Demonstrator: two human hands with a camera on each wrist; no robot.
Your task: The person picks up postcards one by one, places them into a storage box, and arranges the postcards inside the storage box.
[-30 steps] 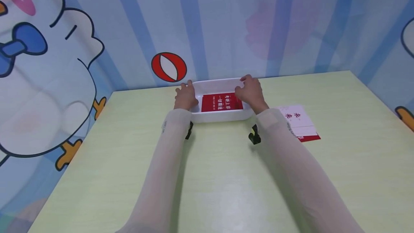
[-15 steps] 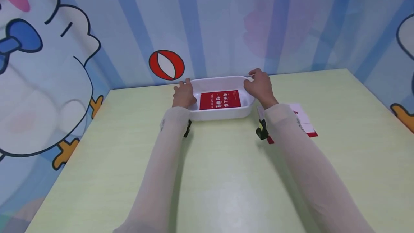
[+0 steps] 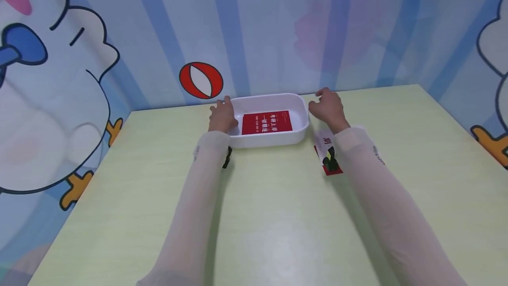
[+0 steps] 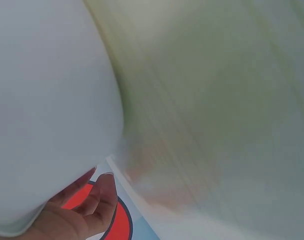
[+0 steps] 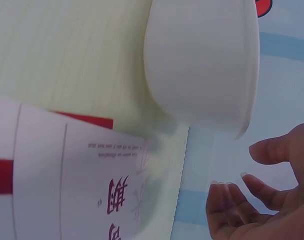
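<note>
A white plastic tray (image 3: 268,139) sits at the back of the table, with a red card (image 3: 267,122) printed in white characters lying flat in it. My left hand (image 3: 223,116) grips the tray's left end, its thumb over the rim and its fingers outside. Beyond the tray wall (image 4: 51,100) in the left wrist view, the fingers (image 4: 99,205) show bent. Just off the tray's right end is my right hand (image 3: 330,108), holding nothing. The right wrist view shows a gap between its loosely curled fingers and the rim.
Under the right forearm lie white and red printed papers (image 3: 323,142), partly hidden by the sleeve and wrist strap. A cartoon-printed backdrop (image 3: 270,34) rises right behind the table's back edge. The pale table (image 3: 270,211) stretches in front of the tray.
My right hand has let go of the tray's right end and moved right, away from it. The left hand stays at the left end. The head view has shifted slightly.
</note>
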